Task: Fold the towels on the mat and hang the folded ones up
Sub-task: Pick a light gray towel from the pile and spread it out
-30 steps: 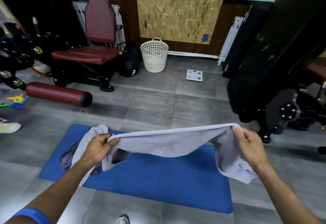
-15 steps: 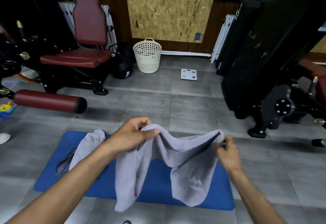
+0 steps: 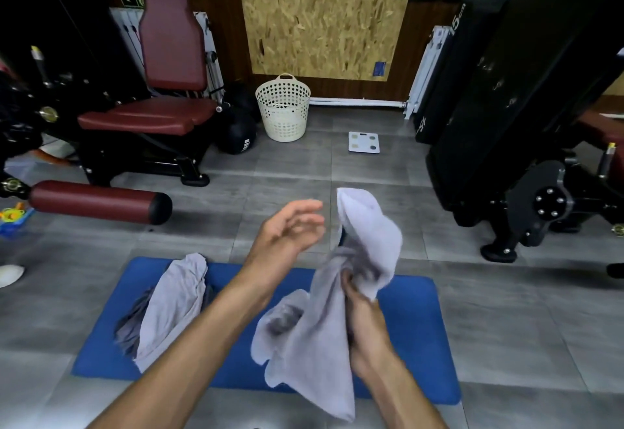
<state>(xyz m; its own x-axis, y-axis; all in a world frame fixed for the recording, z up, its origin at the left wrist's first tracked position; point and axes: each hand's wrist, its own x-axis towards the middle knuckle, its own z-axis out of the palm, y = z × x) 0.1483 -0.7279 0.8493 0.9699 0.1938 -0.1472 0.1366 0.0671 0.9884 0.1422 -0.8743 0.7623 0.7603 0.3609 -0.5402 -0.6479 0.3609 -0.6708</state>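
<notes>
A grey towel (image 3: pixel 324 337) hangs bunched in the air above the blue mat (image 3: pixel 415 337), which lies flat on the grey tiled floor (image 3: pixel 506 310). The right hand (image 3: pixel 363 324) grips the towel at its gathered middle, fingers curled into the cloth, so one end stands up in a soft peak above the hand and the rest drops in loose folds toward the near edge of the mat. The left hand (image 3: pixel 287 239) is just beside that peak, free of the cloth, its fingers relaxed and spread and holding nothing. A second grey towel (image 3: pixel 175 307) lies crumpled on the left part of the mat, partly over a darker cloth. Beyond the mat, against the far wall, stands a cream laundry basket (image 3: pixel 283 107), with a white bathroom scale (image 3: pixel 364 142) on the floor to its right. A maroon padded gym seat (image 3: pixel 162 104) stands beyond the mat's left end.
</notes>
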